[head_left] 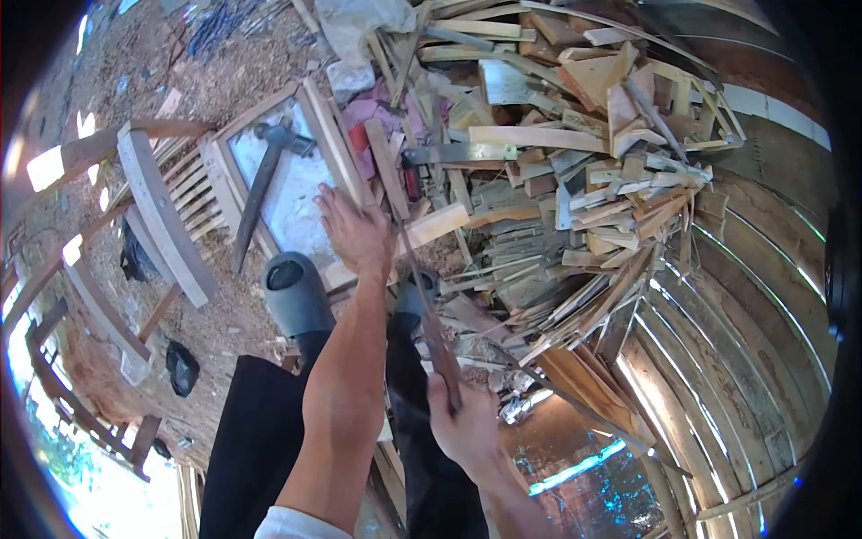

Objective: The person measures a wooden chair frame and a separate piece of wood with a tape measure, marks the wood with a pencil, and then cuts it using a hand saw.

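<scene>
My left hand (357,232) lies with fingers spread over the lower right part of a wooden frame (338,148) with a pale panel (301,202) inside it. On the panel rests a hammer (267,171), its head toward the top. My right hand (462,418) is closed around the near end of a long, thin dark tool or strip (435,337), which runs up beside my left hand; what it is exactly I cannot tell. A dark shoe (296,292) stands just below the frame.
A large heap of wood scraps (584,180) spreads across the upper right. Curved wooden pieces (162,216) and a slatted piece (191,190) lie left of the frame. A plank wall (736,359) borders the right. A black bag (181,368) lies at lower left.
</scene>
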A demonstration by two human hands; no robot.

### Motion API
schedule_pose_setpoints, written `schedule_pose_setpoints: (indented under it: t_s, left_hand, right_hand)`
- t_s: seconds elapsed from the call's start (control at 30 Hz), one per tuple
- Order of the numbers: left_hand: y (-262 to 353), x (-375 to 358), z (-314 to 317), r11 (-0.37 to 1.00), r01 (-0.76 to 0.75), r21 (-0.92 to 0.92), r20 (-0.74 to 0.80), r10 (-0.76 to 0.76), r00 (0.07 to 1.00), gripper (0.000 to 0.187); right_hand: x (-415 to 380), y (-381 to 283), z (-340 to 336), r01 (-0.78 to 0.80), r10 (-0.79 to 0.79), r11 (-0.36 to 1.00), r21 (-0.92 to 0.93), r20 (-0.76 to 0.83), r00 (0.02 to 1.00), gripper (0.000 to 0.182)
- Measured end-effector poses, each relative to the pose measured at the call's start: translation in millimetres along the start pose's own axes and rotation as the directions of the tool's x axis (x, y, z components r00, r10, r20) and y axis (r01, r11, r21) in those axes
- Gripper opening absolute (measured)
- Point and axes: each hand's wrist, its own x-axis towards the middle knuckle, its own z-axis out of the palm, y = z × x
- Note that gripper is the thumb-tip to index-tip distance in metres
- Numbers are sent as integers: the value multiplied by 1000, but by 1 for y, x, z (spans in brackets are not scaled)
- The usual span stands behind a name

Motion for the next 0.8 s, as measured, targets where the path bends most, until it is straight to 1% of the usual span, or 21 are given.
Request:
schedule_pose_setpoints:
  t_s: [0.07, 0.1, 0.13, 0.17, 0.23, 0.27, 0.33, 0.37, 0.43, 0.47, 0.5, 0.53, 0.6, 0.63, 0.7, 0.8]
  left_hand:
    - [3, 5, 3, 999, -34, 1, -6, 34, 999, 57]
    - [6, 8, 3, 999, -36, -6, -5, 36, 999, 57]
    - [8, 9, 2, 1000, -20, -5, 1, 20, 1000, 57]
    - [9, 5, -2, 1000, -1, 2, 13, 1, 1000, 58]
    - [8, 7, 3, 1000, -11, -17, -13, 11, 1000, 58]
    - [6, 6, 3, 1000, -14, -19, -15, 14, 1000, 58]
    - [6, 3, -4, 1000, -6, -22, -15, 5, 1000, 58]
    - [8, 5, -5, 999, -16, -38, -13, 16, 1000, 57]
    - [9, 11, -3, 1000, -9, -18, -13, 9, 1000, 55]
    - [6, 6, -4, 1000, -1, -2, 9, 1, 1000, 53]
    - [4, 5, -2, 1000, 2, -12, 16, -2, 1000, 54]
    - [3, 7, 0, 1000, 13, -14, 8, -13, 1000, 54]
    - [3, 7, 3, 998, 23, -50, -9, -24, 1000, 55]
    - [3, 5, 3, 998, 33, -55, -7, -33, 999, 55]
    - [5, 8, 0, 997, 31, -64, -9, -32, 999, 54]
    - [5, 6, -5, 995, 29, -91, -6, -30, 1000, 54]
  right_hand:
    - [-5, 0, -4, 79, -62, 992, 96, -171, 983, 27]
    - [1, 3, -5, 3, -3, 1000, -8, -75, 997, 31]
    - [27, 4, 0, -91, 94, 993, -77, 40, 995, 32]
    - [57, 7, 9, -181, 204, 971, -156, 151, 967, 34]
    - [107, 11, 36, -69, 78, 989, -133, 61, 995, 43]
    - [111, 4, 35, -57, 66, 990, -132, 65, 996, 43]
    - [108, -7, 28, -162, 170, 984, -78, 110, 979, 45]
    - [90, 0, 31, -92, 99, 982, -167, 32, 995, 44]
    - [35, 1, 12, -109, 109, 994, -27, -6, 994, 44]
    - [6, 0, -3, -139, 139, 990, 8, 13, 990, 43]
    - [-6, -2, -10, -159, 159, 986, 47, 18, 987, 42]
    - [2, -2, -7, -151, 151, 988, 37, 23, 988, 42]
    - [33, 2, 3, -80, 91, 981, -177, 54, 994, 40]
    - [54, 2, 17, -70, 67, 981, -178, -19, 998, 44]
    - [84, -13, 23, -125, 133, 980, -156, 46, 990, 45]
    - [65, -15, 12, -164, 175, 971, -175, 46, 984, 47]
